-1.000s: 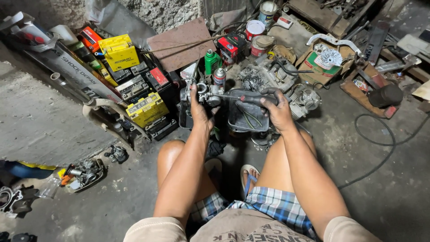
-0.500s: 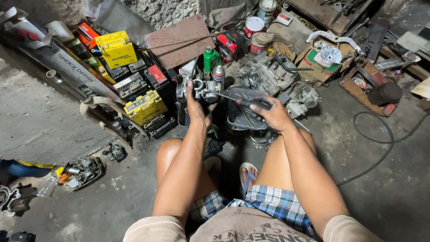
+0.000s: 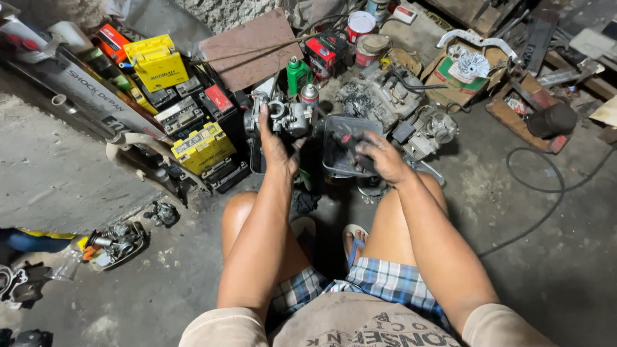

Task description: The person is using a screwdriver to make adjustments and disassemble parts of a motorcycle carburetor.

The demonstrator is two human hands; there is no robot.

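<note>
A stained grey concrete floor (image 3: 546,257) spreads below, with a black cable (image 3: 553,193) looping across it. A rough pale stone wall (image 3: 225,9) rises behind, dimly lit.

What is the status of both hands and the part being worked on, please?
Left hand grips the metal carburetor. Right hand holds a dark tool above the clear tub. Spray can close behind.

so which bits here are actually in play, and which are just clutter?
In hand:
- carburetor, held up by the left hand
- clear tray, where the right hand grips a dark tool; its kind is unclear

Lying about:
- yellow batteries
- green bottle
- engine parts
- cable on the floor
- cardboard box
</note>
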